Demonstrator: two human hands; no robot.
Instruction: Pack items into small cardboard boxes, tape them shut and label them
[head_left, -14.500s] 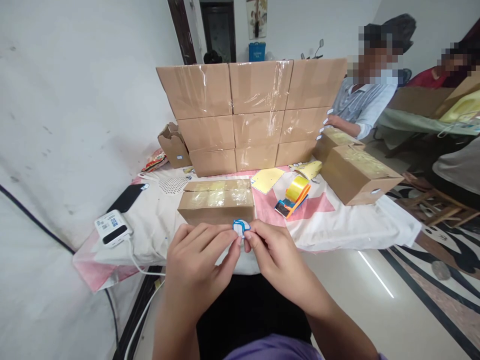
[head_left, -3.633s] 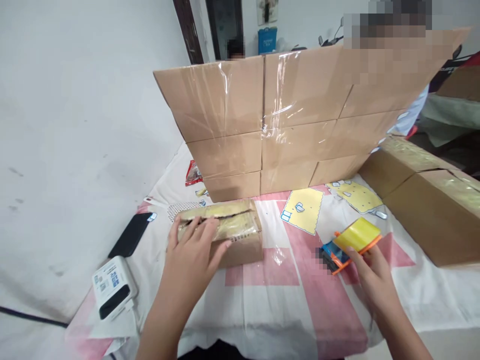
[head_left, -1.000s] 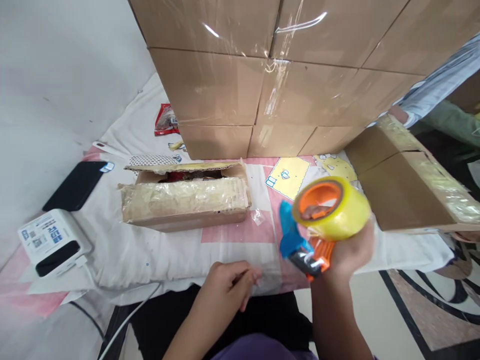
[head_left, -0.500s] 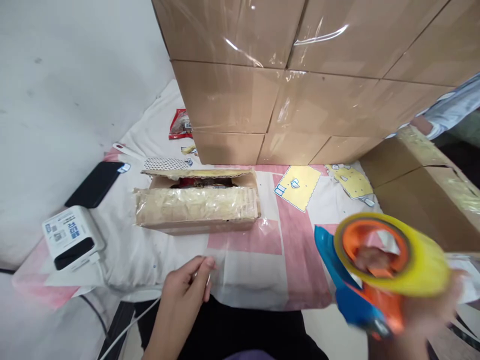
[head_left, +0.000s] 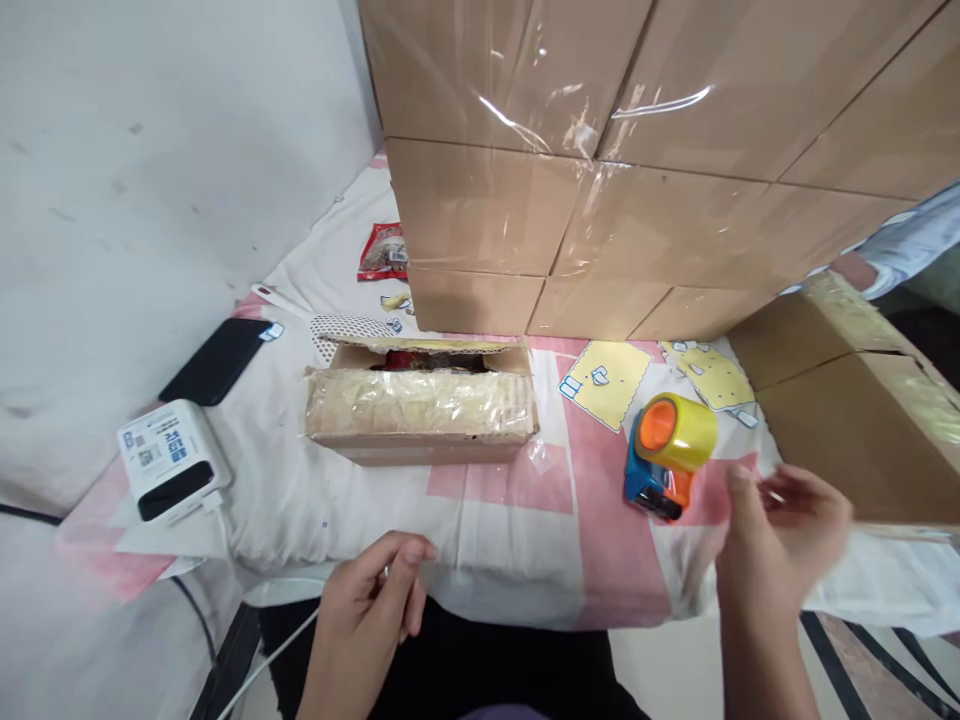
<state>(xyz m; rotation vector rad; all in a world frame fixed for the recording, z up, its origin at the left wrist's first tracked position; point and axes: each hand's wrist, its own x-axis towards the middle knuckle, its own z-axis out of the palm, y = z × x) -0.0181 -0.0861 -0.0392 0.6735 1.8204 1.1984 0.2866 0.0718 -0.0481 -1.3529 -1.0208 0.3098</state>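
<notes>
A tape dispenser with a yellow roll rests on the cloth, its blue and orange body partly under the roll. My right hand is just to its right, apart from it, with thumb and fingers loosely parted and nothing in them. My left hand stays near the cloth's front edge, thumb pressed on the curled fingers; what it pinches, if anything, I cannot make out. In front of it lies a small taped cardboard box, its top gaping slightly, with dark and red contents partly hidden inside.
Taped cartons form a tall stack behind. An open carton stands right, near another person's sleeve. Left are a white power bank with cable and a black phone. Yellow cards and a red packet lie behind.
My right hand has put the tape dispenser down on the cloth and let go of it. My left hand keeps its pinch. The view has shifted slightly left.
</notes>
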